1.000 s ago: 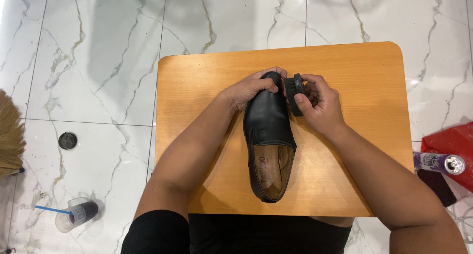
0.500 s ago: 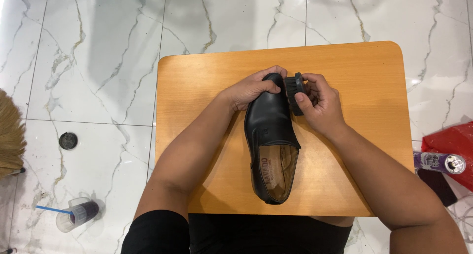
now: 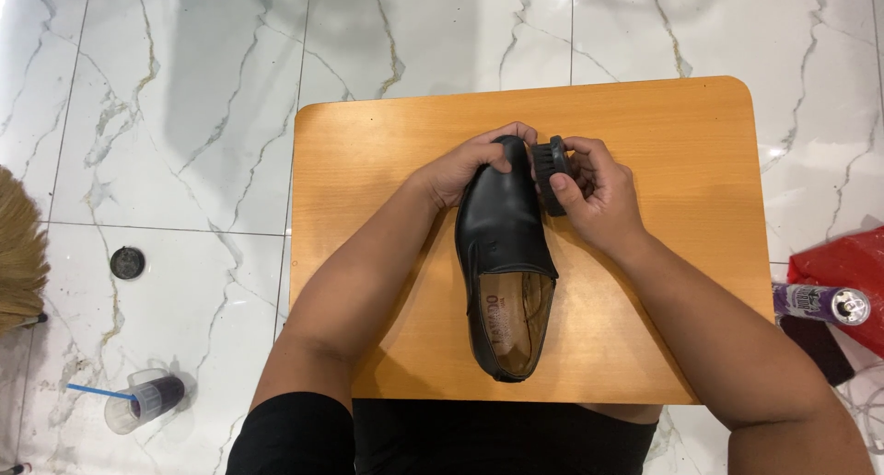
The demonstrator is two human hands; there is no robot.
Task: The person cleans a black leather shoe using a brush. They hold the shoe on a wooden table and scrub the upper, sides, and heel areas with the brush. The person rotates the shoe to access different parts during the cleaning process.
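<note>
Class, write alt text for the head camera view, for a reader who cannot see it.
Seen from above, a person's left hand steadies the toe of a black shoe on a small wooden table, while the right hand holds a black brush against the toe. White marble floor surrounds the table.

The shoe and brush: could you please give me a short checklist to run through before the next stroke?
1. Shoe lies flat on the table: ok.
2. Left hand steadies the toe: ok.
3. Right hand grips the brush: ok.
4. Brush touches the toe's right side: ok.
5. Bristles loaded with polish: cannot tell.
6. Table around the shoe free of clutter: ok.
</note>
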